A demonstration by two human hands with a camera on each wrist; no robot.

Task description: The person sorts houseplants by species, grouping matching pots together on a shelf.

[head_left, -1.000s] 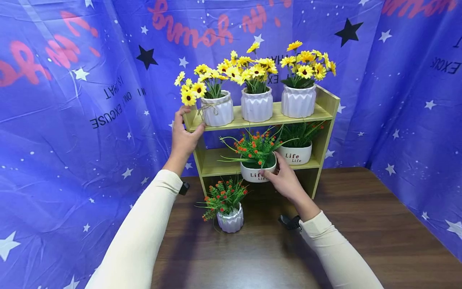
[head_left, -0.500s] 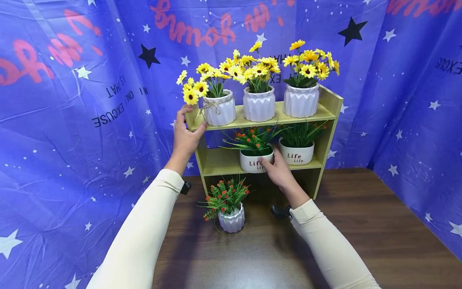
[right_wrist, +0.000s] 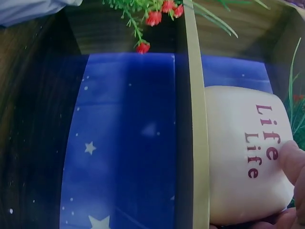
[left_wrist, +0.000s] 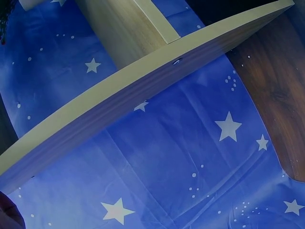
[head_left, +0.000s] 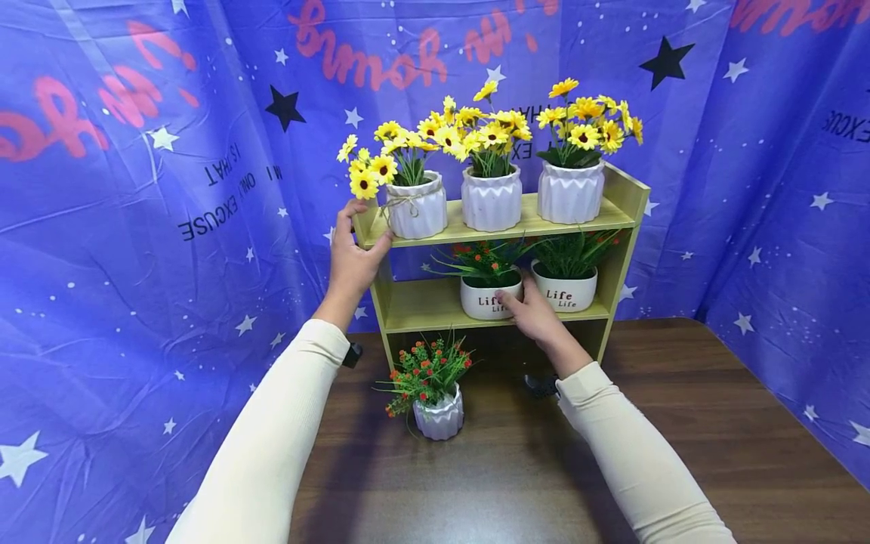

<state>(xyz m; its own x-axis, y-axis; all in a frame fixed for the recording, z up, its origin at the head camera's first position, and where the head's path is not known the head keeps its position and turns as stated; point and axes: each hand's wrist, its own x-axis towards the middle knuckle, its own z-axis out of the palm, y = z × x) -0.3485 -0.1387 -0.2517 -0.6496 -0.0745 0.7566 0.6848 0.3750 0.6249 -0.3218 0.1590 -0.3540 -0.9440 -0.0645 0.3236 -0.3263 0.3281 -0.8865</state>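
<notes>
My right hand (head_left: 538, 316) grips a white oval flowerpot (head_left: 479, 307) marked "Life", its thumb on the front and its fingers at the right side. Green leaves and orange-red flowers rise from this pot, partly hidden behind the top board. It is on the middle level of a wooden shelf (head_left: 421, 305), and the right wrist view has its base right at the shelf board (right_wrist: 200, 143). With thumb and fingers, my left hand (head_left: 352, 263) holds the shelf's upper left corner. The left wrist view shows the shelf's side panel (left_wrist: 90, 107) and a sliver of that hand.
A matching "Life" pot (head_left: 574, 296) sits close on the right. Three ribbed white pots with yellow flowers, including the middle one (head_left: 492, 202), line the top board. On the brown table (head_left: 435, 491), a ribbed pot (head_left: 439, 417) with orange-red flowers stands before the shelf. Blue curtain (head_left: 136, 302) surrounds everything.
My right hand has moved the "Life" pot up and back from in front of the shelf onto the middle level, then slightly right. My left hand has kept its hold on the corner.
</notes>
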